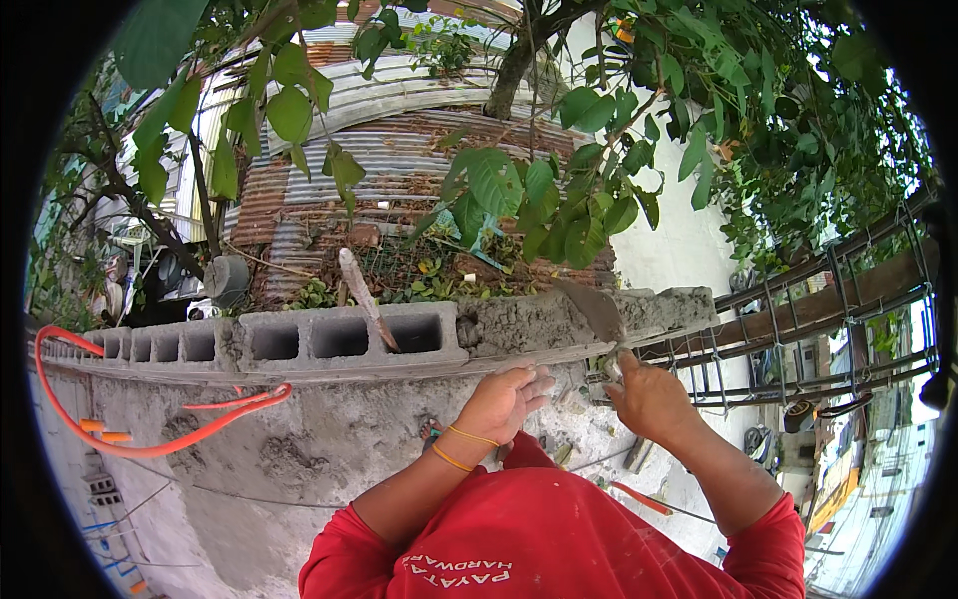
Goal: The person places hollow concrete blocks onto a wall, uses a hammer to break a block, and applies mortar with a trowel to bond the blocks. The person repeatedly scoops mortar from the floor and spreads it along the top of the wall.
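Observation:
In my right hand is a trowel, its handle wrapped by my fingers. The pointed blade lies at the top of the wall, against grey wet mortar spread along the right part of the course. My left hand is held just below the wall's near edge, fingers stretched out and nothing in it; whether it touches the wall I cannot tell. Left of the mortar, hollow concrete blocks run in a row with their cavities facing up. A mortar-smeared stick stands tilted in one cavity.
Tied steel rebar extends from the wall's right end. An orange hose loops over the wall at left. Leafy branches hang over the far side, above rusty corrugated roofing. Far below on my side is a grey concrete surface.

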`<action>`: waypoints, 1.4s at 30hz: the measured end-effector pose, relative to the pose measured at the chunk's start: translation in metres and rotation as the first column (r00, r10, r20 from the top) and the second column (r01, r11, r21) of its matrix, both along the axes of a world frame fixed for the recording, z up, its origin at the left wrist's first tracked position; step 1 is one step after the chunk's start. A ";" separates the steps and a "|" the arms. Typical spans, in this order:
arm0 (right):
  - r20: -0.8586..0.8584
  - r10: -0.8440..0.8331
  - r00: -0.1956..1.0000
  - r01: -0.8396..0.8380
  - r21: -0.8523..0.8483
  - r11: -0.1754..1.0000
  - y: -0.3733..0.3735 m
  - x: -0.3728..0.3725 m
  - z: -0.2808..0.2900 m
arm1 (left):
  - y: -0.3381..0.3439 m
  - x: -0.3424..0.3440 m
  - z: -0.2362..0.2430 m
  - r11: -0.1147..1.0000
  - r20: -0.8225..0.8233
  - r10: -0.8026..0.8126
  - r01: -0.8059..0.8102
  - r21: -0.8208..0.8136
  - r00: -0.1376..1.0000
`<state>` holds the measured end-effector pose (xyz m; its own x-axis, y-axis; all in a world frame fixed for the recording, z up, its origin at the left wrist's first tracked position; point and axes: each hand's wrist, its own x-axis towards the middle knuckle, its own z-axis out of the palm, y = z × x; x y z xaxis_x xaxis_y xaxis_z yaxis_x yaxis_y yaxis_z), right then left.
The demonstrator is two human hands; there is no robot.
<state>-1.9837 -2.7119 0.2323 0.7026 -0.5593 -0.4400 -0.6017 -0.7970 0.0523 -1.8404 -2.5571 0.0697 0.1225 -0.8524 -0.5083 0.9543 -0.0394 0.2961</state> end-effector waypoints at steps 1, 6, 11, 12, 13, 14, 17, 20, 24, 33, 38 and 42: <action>-0.004 0.015 1.000 -0.015 0.022 1.000 0.009 0.012 0.003 | 0.001 0.001 0.002 1.000 -0.009 0.007 -0.007 -0.009 1.000; 0.003 0.099 0.995 -0.099 0.114 0.989 0.046 0.058 0.006 | 0.011 0.004 -0.003 0.996 -0.020 0.067 -0.068 -0.051 0.998; 0.081 0.177 0.981 -0.188 0.165 0.968 0.077 0.092 -0.007 | 0.024 0.015 -0.016 0.984 -0.076 0.119 -0.128 -0.123 0.990; 0.096 0.194 0.976 -0.207 0.144 0.968 0.080 0.094 -0.008 | 0.029 0.017 -0.015 0.982 -0.061 0.143 -0.149 -0.117 0.988; 0.127 0.226 0.966 -0.243 0.140 0.960 0.082 0.094 -0.008 | 0.036 0.020 -0.014 0.979 -0.044 0.167 -0.171 -0.111 0.985; 0.143 0.206 0.968 -0.222 0.109 0.969 0.082 0.092 -0.007 | 0.043 0.023 -0.011 0.976 -0.028 0.191 -0.193 -0.105 0.981; 0.092 0.126 0.988 -0.130 0.035 0.991 0.075 0.073 -0.002 | 0.061 0.033 -0.002 0.969 -0.044 0.203 -0.207 -0.131 0.978; 0.116 0.015 0.993 -0.012 -0.027 1.000 0.068 0.052 0.001 | 0.068 0.038 0.004 0.987 -0.017 0.125 -0.126 -0.099 0.992; 0.098 0.045 0.994 -0.047 0.018 0.999 0.086 0.049 -0.013 | 0.060 0.034 0.007 0.988 0.009 0.143 -0.142 -0.054 0.990; 0.222 0.154 0.963 -0.171 0.057 0.984 0.093 0.077 -0.016 | 0.080 0.046 0.006 0.945 0.111 0.326 -0.321 -0.060 0.939; 0.096 0.009 0.995 0.006 -0.146 0.989 0.041 0.048 -0.004 | 0.090 0.052 0.009 0.901 0.073 0.430 -0.424 -0.091 0.900; 0.060 0.027 0.998 -0.023 -0.065 0.998 0.059 0.049 -0.010 | 0.096 0.050 0.018 0.897 0.212 0.423 -0.440 0.039 0.881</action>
<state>-1.9349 -2.6532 0.2227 0.7410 -0.5671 -0.3597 -0.5852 -0.8080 0.0684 -1.7907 -2.4613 0.0872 0.5709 -0.6484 -0.5037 0.8070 0.3303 0.4896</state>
